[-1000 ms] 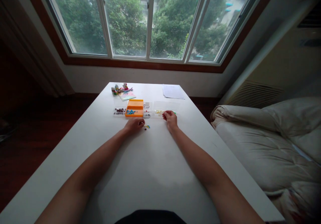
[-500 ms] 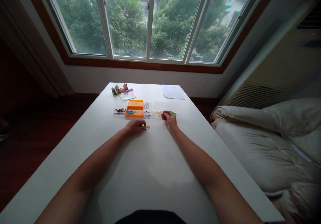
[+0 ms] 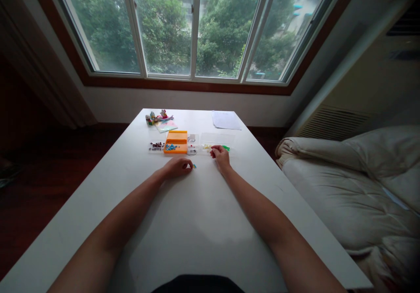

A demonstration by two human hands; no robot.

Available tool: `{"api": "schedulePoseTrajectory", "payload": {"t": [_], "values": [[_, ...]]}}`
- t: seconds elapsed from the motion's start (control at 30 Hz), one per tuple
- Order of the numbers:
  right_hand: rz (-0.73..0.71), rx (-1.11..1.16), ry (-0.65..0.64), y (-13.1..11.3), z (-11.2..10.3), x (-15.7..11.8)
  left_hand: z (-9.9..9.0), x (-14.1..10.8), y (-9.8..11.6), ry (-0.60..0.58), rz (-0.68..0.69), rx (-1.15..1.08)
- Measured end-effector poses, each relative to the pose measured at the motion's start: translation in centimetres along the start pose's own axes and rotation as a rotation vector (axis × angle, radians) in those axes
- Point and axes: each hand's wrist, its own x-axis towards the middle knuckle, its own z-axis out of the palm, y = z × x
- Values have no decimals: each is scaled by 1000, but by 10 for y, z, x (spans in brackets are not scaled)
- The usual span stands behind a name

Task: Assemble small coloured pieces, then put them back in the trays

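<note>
My left hand (image 3: 178, 167) rests on the white table (image 3: 197, 223), thumb and fingers closed at the tips on a tiny blue-and-yellow toy-brick piece (image 3: 194, 166). Most of that piece is hidden by the fingertips. My right hand (image 3: 220, 155) hovers at the front of a clear plastic box (image 3: 216, 138), its fingers pinched together beside small yellow pieces (image 3: 207, 147). Whatever is between those fingers is too small to make out. Just right of this hand lie small green pieces (image 3: 225, 147).
An orange tray (image 3: 177, 134) holds blue pieces (image 3: 171, 147); dark brown pieces (image 3: 156, 145) lie to its left. Behind stand small toy figures (image 3: 160, 117) by a colourful sheet (image 3: 166, 126). White papers (image 3: 226, 120) lie at the back right, and a sofa (image 3: 348, 179) stands beside the table.
My left fingertips have shifted slightly right and closed up around the small piece. My right hand has moved slightly, so more of the green pieces shows.
</note>
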Motion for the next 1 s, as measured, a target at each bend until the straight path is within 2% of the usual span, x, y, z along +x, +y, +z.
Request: {"api": "schedulePoseTrajectory", "payload": {"t": [0.27, 0.4, 0.6, 0.83, 0.93, 1.0], "values": [[-39, -56, -23, 0, 0, -2, 7, 3, -7, 35, 47, -30], [-52, -57, -30, 1, -1, -2, 9, 6, -13, 158, 19, -14], [-54, -69, -46, 4, 0, -2, -8, 4, -38, 460, -213, 17], [-72, -60, -65, 6, -1, -1, -35, -11, -89, 858, -587, -94], [-78, -71, -58, 5, -1, -1, -43, -20, -110, 957, -739, -59], [-77, -76, -58, 4, -1, -2, -46, -25, -120, 975, -801, -29]]}}
